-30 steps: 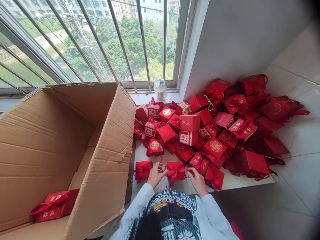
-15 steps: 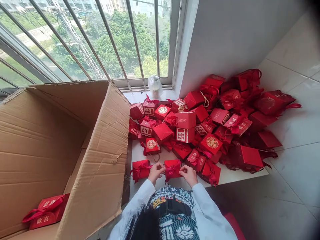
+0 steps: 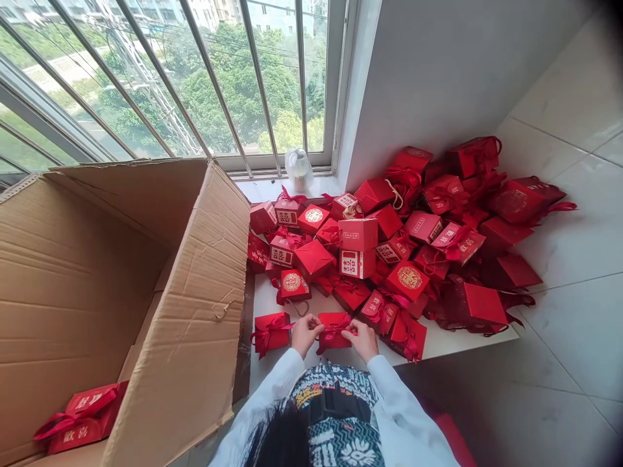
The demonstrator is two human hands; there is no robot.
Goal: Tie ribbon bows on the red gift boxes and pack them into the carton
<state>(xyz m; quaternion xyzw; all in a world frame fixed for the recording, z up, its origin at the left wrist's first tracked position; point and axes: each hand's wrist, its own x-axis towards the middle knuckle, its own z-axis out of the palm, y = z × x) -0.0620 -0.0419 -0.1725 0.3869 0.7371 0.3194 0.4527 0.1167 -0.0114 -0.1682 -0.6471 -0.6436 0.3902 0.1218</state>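
A small red gift box (image 3: 335, 340) lies on the white tabletop between my hands, with a dark pink ribbon (image 3: 335, 327) tied in a bow across it. My left hand (image 3: 305, 335) is at the box's left side, thumb and fingertips pinched at an end of the bow. From the other side my right hand (image 3: 363, 340) pinches the ribbon close to the knot. The exact grip of the fingertips is partly hidden. Just left of my left hand lies another red box (image 3: 271, 331) with a tied ribbon bow.
A heap of red gift boxes (image 3: 409, 279) covers much of the white table (image 3: 462, 346). At the left stands a large open cardboard box (image 3: 180, 311) holding a red box (image 3: 84, 418). Behind are a barred window and a plastic-wrapped item (image 3: 298, 170) on the sill.
My right hand has moved slightly left, inward over the box, and its fingertips are now on the ribbon nearer the knot. The whole view has shifted a little.
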